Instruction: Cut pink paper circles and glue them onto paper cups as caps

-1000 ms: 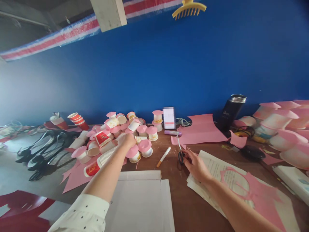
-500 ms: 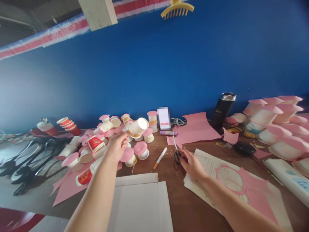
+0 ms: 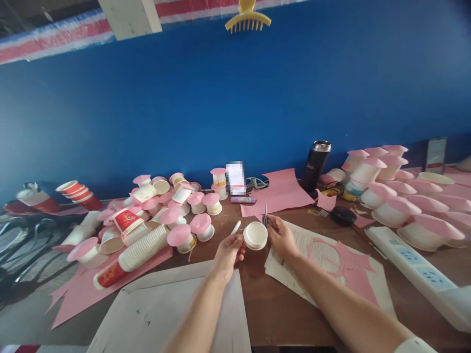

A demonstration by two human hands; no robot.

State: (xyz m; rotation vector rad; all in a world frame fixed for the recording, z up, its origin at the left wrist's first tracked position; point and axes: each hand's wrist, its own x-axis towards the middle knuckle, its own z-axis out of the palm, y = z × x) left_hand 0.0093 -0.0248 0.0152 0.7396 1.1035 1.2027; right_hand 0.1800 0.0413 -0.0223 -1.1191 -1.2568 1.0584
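Left hand (image 3: 228,254) gripping a paper cup (image 3: 255,235), right hand (image 3: 282,236) clasping scissors (image 3: 265,220), heaped cups (image 3: 127,220) left of the left hand, papers (image 3: 302,236) under the right, bottle (image 3: 315,165) beyond

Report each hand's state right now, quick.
Left hand: closed, holding a white paper cup by its side.
Right hand: closed, holding scissors, blades pointing away from the person.

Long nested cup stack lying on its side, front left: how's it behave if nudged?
The cup stack would likely roll, being round-sided, though the red cup and others crowding its far side may stop it. Probably light for its length, since the cups look like thin paper. Might telescope apart; no band shows around it.
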